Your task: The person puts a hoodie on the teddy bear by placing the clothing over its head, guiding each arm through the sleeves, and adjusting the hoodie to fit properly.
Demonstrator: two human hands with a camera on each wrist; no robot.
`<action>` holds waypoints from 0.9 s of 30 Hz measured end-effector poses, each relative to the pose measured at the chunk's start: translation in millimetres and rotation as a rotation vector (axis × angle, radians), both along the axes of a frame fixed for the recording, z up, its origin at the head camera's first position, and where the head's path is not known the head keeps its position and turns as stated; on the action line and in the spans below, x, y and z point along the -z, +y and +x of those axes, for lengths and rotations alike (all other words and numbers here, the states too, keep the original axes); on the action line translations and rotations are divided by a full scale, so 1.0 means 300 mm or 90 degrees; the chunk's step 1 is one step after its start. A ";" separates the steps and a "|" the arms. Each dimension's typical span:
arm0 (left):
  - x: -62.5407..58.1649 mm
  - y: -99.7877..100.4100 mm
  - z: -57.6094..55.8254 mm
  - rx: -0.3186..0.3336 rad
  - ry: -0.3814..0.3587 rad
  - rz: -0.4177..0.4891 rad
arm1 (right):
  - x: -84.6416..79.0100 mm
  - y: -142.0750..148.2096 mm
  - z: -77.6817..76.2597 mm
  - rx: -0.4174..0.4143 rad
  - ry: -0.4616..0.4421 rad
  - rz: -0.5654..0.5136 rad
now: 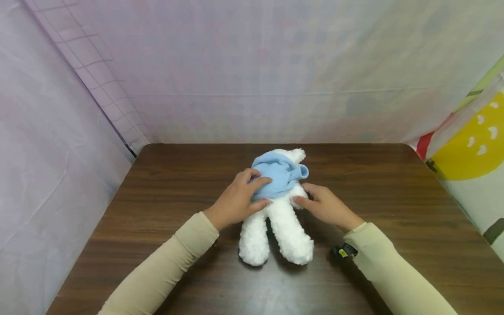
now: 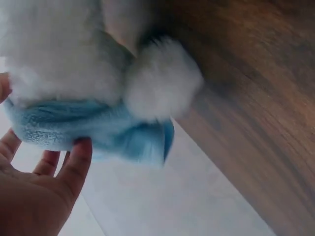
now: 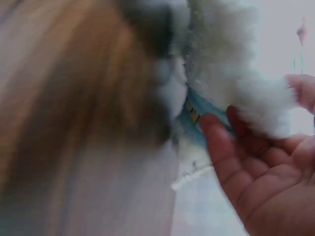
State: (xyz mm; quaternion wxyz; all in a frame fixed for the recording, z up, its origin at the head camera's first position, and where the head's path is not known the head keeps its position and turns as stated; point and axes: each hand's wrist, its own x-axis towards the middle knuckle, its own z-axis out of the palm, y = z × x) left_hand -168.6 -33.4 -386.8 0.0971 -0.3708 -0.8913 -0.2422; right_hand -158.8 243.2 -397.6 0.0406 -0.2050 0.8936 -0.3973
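Observation:
A white fluffy plush toy (image 1: 291, 234) lies on the table, its two legs toward me. A light-blue doll's shirt (image 1: 277, 175) covers its upper body and part of its head, with one empty-looking sleeve sticking out to the right. My left hand (image 1: 234, 199) grips the shirt's left side, fingers bent against the blue cloth (image 2: 113, 130). On the other side my right hand (image 1: 328, 208) holds the toy's fluffy arm (image 3: 266, 105) between thumb and fingers. The toy's face is hidden.
Dark brown wooden table (image 1: 177, 175) beneath everything. A pale patterned curtain (image 1: 256, 78) hangs along its back edge, and another sheet hangs at left. Cloth with a yellow print (image 1: 472, 148) is at right. A small black device (image 1: 346, 251) sits at my right wrist.

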 end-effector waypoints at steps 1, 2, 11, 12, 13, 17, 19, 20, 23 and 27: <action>-0.003 -0.004 -0.001 -0.001 -0.020 0.020 | -0.016 0.000 0.003 0.000 0.006 -0.026; -0.005 -0.008 -0.002 -0.001 -0.042 0.041 | -0.033 0.000 0.007 0.004 0.020 -0.045; 0.015 0.004 0.004 0.003 -0.182 0.055 | -0.149 -0.035 0.031 0.006 0.205 -0.007; 0.023 0.006 0.006 -0.006 -0.177 0.054 | -0.149 -0.045 0.033 0.004 0.205 0.010; 0.029 0.007 0.008 -0.016 -0.168 0.063 | -0.145 -0.053 0.033 0.004 0.204 0.028; 0.035 0.005 0.009 -0.039 -0.075 0.198 | -0.111 -0.089 0.028 0.004 0.205 0.059; 0.020 0.004 0.008 -0.018 -0.026 0.265 | -0.095 -0.106 0.023 -0.009 0.221 0.055; 0.010 0.005 0.007 -0.004 -0.008 0.279 | -0.089 -0.115 0.021 -0.022 0.229 0.054; -0.016 0.006 0.006 0.012 -0.005 0.249 | -0.077 -0.128 0.018 -0.070 0.234 0.041; -0.038 -0.002 0.008 -0.038 -0.085 0.171 | -0.061 -0.097 0.013 -0.039 0.189 -0.015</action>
